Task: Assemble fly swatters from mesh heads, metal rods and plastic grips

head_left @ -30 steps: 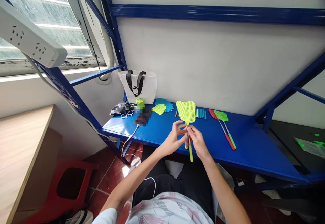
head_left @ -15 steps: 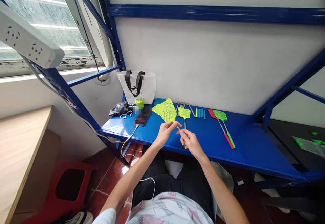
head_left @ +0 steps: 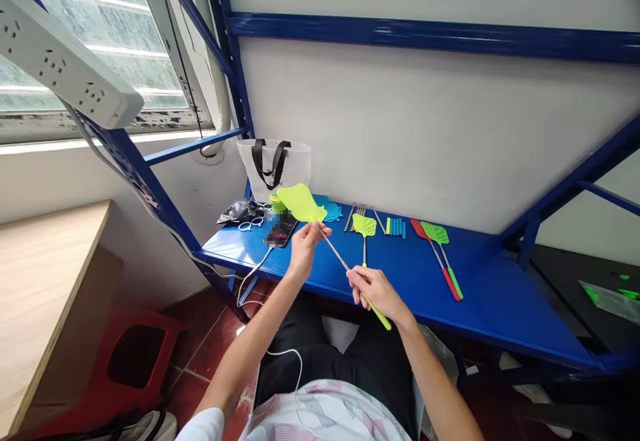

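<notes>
Held thing: a yellow-green plastic mesh fly swatter (head_left: 299, 202) with a thin metal rod and a yellow-green handle, held in the air above the front edge of the blue metal shelf (head_left: 500, 294). It is tilted, with the head up to the left and the handle down to the right.
Left hand (head_left: 303, 244): its grip pinches the neck just under the swatter's head, thumb and fingertips pressed together on it.
Right hand (head_left: 375, 291): its grip is curled around the top of the handle, and the handle's end sticks out below the palm.
In the way: the raised head covers part of the turquoise mesh swatter heads (head_left: 334, 211) and the small green-lidded jar (head_left: 273, 199) behind it.
On the shelf, right: a second yellow-green swatter (head_left: 365, 226), a red swatter (head_left: 423, 233) and a green swatter (head_left: 436, 233). The last two lie side by side, heads overlapping.
On the shelf, middle: loose metal rods (head_left: 356, 212) and a row of short blue tubes (head_left: 397, 226).
On the shelf, left: a white tote bag with black straps (head_left: 274, 164), a crumpled black plastic bag (head_left: 239, 211), white-handled scissors (head_left: 250, 225) and a blurred phone on a white cable (head_left: 281, 231).
Around: a white power strip (head_left: 65, 71), a red plastic stool (head_left: 135, 361) and a wooden worktop (head_left: 45, 281).
Counts: four whole swatters, one of them held and three lying; one bag; one pair of scissors. The rods and tubes are too small to count.
</notes>
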{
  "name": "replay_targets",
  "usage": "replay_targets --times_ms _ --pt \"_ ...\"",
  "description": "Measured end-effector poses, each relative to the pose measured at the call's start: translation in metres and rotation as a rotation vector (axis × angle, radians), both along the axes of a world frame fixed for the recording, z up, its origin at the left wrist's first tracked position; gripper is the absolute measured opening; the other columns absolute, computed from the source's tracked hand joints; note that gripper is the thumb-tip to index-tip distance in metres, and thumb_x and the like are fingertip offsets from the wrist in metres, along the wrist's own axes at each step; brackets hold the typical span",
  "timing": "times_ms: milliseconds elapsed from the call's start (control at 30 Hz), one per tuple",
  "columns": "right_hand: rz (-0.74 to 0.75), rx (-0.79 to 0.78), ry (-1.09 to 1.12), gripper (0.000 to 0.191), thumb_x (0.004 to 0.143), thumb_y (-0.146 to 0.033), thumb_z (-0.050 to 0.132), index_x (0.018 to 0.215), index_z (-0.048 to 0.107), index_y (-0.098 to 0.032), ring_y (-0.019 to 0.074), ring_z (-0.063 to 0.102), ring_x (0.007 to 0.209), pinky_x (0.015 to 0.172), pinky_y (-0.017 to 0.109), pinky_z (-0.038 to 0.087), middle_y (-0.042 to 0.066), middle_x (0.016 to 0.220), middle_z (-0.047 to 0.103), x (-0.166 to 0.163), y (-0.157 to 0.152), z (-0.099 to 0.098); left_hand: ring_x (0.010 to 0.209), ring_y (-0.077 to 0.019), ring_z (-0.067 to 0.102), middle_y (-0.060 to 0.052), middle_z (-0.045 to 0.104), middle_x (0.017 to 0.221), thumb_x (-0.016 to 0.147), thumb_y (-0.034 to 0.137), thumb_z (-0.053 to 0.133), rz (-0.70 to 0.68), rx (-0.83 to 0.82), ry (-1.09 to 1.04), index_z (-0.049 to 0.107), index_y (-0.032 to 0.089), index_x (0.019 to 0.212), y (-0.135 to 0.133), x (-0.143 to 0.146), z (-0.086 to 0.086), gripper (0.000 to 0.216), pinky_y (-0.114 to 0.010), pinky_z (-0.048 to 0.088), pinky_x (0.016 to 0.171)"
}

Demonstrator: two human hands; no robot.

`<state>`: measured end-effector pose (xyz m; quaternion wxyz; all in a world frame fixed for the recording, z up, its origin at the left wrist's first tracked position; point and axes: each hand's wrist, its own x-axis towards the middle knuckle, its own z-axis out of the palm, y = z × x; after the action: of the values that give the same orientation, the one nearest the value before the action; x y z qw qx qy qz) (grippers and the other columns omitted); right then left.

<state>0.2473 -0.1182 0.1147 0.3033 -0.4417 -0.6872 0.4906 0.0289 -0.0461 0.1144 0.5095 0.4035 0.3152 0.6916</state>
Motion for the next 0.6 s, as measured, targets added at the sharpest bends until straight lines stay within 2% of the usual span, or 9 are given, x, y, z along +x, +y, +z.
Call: replay_targets --times_ms 133,300,433,600 --pt "0.157 -0.065 -0.049 0.056 0.107 -0.074 0.06 0.081 0.061 -0.024 0.014 0.063 0.05 0.055 0.026 0.051 -0.001 0.064 0.072 0.008 0.001 0.008 0.086 -0.0245 0.08 -0.008 0.081 0.084 0.081 0.069 0.095 0.068 0.021 -0.015 0.081 0.016 0.089 0.01 -0.028 0.013 0.055 -0.041 0.061 0.096" --pt "0.281 -0.155 -0.045 0.057 0.106 -0.073 0.063 0.081 0.065 -0.022 0.0178 0.073 0.063 0.064 0.028 0.057 0.002 0.074 0.078 0.028 -0.003 0.026 0.083 -0.0235 0.079 -0.006 0.08 0.082 0.085 0.067 0.092 0.078 0.102 0.027 0.082 0.018 0.088 -0.005 -0.028 0.023 0.05 -0.04 0.063 0.093" --pt "0.276 -0.135 -0.098 0.053 0.106 -0.07 0.064 0.083 0.069 -0.022 0.0202 0.076 0.071 0.065 0.029 0.057 0.003 0.076 0.079 0.051 -0.005 0.033 0.084 -0.0224 0.079 -0.005 0.079 0.084 0.087 0.065 0.092 0.169 0.156 -0.018 0.081 0.019 0.09 -0.009 -0.041 0.029 0.047 -0.037 0.063 0.091" --pt "0.194 -0.103 -0.197 0.051 0.107 -0.069 0.062 0.085 0.07 -0.024 0.02 0.071 0.069 0.066 0.029 0.054 0.001 0.072 0.075 0.081 0.006 0.028 0.088 -0.0195 0.08 -0.005 0.08 0.088 0.088 0.062 0.092 0.276 0.129 -0.079 0.08 0.019 0.092 0.011 -0.061 0.021 0.045 -0.031 0.061 0.086"
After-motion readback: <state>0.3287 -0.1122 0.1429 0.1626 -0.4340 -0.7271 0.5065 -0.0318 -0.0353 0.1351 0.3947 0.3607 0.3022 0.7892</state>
